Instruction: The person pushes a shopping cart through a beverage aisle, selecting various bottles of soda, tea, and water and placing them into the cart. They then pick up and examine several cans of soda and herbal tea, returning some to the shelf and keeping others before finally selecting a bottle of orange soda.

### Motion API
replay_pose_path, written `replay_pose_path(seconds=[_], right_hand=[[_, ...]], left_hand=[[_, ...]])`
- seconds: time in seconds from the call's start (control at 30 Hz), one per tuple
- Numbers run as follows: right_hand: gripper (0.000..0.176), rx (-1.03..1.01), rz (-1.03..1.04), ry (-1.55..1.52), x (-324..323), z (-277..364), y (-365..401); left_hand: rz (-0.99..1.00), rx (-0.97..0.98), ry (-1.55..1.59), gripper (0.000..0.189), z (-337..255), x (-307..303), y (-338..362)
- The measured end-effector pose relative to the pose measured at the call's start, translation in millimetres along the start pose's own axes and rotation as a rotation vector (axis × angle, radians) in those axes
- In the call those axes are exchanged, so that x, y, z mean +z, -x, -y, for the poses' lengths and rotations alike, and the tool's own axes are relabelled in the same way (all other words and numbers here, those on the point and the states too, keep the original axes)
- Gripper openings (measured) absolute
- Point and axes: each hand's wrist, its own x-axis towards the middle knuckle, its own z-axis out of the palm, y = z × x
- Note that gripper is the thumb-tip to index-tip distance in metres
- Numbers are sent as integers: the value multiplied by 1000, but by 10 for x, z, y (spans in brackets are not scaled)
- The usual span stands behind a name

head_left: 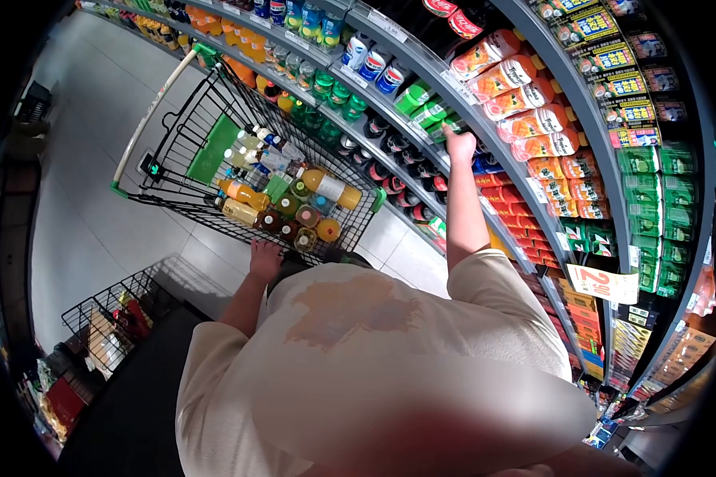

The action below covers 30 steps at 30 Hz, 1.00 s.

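Note:
My right hand (460, 145) reaches up into the shelf with its fingers closed around a green can (451, 127) at the front of its row. Part of the fingers is hidden behind the hand and the can. Beside it in the same row stand more green cans (422, 103). Low on the left, my left hand (266, 258) is beside the near edge of the shopping cart (191, 203), fingers loosely extended and nothing visible in them. Inside the cart lie several drink bottles, among them a large bottle of yellow juice (332, 189).
Curved shelves (525, 171) of cans and bottles run along the right and far side. An orange and white price sign (603, 283) juts out at the right. A black wire basket (115, 318) with goods stands at lower left. Pale floor tiles (87, 183) lie left of the cart.

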Motion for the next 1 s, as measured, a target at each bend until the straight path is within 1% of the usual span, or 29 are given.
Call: replay_pose_path(seconds=[0.03,0.07,0.1,0.13,0.17,0.2,0.23,0.27,0.3,0.33,0.37,0.4,0.47,0.5,0.6,0.63,0.67,0.73,0.77,0.8,0.83,0.87,0.97,1.0], right_hand=[[66,99,78,29,-34,24,113],[81,65,-3,-1,87,-147,253],[82,-7,-75,24,233,-321,465],[75,-8,27,-66,273,-429,712],[72,71,185,-147,342,-533,1005],[73,-59,227,-165,490,-730,1341],[73,77,424,-49,497,-724,1683],[77,-133,508,-217,794,-1210,1987],[83,-122,654,-15,1043,-1664,2315],[88,18,849,143,1021,-1656,2607],[90,66,973,170,1146,-1840,2848],[85,44,1046,180,1191,-1933,3058],[80,109,1140,103,1197,-1929,3351],[66,13,1145,91,1101,-1795,3400],[55,-108,1207,35,1262,-1827,3450],[51,-127,1193,37,1334,-1840,3437],[53,-158,1141,64,1419,-1851,3416],[56,-89,1163,77,1420,-1766,3256],[56,-81,1190,62,1418,-1745,3189],[56,-76,1213,49,1439,-1755,3118],[52,-125,1191,16,1629,-1913,3169],[51,-114,1181,3,1724,-2004,3209],[48,-77,1132,-19,1767,-2006,3256],[47,-80,1116,-3,1751,-1988,3281]], left_hand=[[-1,1,12,30,-2,-11,0],[-1,2,22,30,-2,-28,-2],[-8,2,12,30,-7,-41,-7],[-14,2,2,29,-19,-47,-6],[-18,0,-8,29,-33,-50,-4],[-35,10,0,29,-35,-39,-15],[-46,17,5,29,-23,-9,-25],[-55,22,6,29,-5,3,-25],[-49,34,13,29,5,0,-35],[-47,35,2,29,2,-11,-20],[-49,34,-11,29,-26,-53,-25],[-52,34,-26,29,-46,-80,-23],[0,-4,-62,29,-75,-82,-46],[24,-21,-79,29,-90,-74,-58],[2,-62,-115,30,-211,-105,-35],[16,-119,-72,31,-264,-111,-13],[-52,-137,-44,31,-333,-100,46],[-193,-172,4,31,-403,-58,190],[-222,-168,82,31,-436,-105,259],[-293,-106,196,31,-336,-6,339],[-309,-182,235,32,-353,24,441],[-329,-255,280,32,-395,76,564],[-241,-442,439,35,-251,247,952],[-187,-502,435,37,-190,328,1097]])
